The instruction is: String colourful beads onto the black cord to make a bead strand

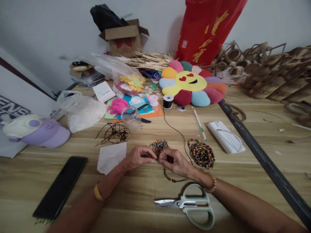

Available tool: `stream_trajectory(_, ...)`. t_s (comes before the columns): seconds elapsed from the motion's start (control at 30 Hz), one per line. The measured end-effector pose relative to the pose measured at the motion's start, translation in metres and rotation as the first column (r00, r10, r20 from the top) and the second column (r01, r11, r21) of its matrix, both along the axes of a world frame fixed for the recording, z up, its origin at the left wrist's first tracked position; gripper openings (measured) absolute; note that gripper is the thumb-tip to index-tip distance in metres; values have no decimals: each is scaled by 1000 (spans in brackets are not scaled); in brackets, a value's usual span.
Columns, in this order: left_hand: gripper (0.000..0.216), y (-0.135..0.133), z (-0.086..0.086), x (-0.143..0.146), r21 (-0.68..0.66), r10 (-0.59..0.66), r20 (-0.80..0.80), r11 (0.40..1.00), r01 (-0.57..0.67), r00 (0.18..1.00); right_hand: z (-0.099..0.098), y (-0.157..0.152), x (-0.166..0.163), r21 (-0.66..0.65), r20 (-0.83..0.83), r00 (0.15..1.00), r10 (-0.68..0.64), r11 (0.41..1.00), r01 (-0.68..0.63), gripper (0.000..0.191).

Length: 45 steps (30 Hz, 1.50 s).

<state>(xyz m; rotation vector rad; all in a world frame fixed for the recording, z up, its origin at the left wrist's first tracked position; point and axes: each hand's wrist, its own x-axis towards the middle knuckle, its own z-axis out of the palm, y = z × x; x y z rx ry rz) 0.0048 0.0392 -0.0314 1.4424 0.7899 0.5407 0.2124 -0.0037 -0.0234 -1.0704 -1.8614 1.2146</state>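
- Left hand (139,157): up-left of pale green-handled steel scissors (189,204); fingertips pinched together, contents too small to tell
- Right hand (175,161): above scissors, pinching thin black cord (170,126)
- Short multicoloured bead strand (168,176): between right hand and scissors, long axis slanting towards the scissors, nearer the right hand
- Loose heap of multicoloured beads (159,145): beyond both fingertips

Yellow bangle (97,193), beaded bracelet (212,183)

Large dark capitals reading "ENS", cut off by the frame edge, stand on the white board (19,92) leaning at the far left, while the tall red bag (194,26) at the back carries gold characters too creased and blurred to read.
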Motion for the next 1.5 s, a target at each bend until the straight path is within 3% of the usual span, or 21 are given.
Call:
stream_trajectory(0.67, 19, -1, 4, 2, -45, 23, -37, 999, -24, 999, -2, 0, 1, 46, -19, 998, 54, 998, -53, 8)
stream_trajectory(1.5, 20, -1, 4, 2, -53, 18, -7, 998, -18, 1000, 0, 1, 0, 12, -11, 998, 58, 998, -58, 9)
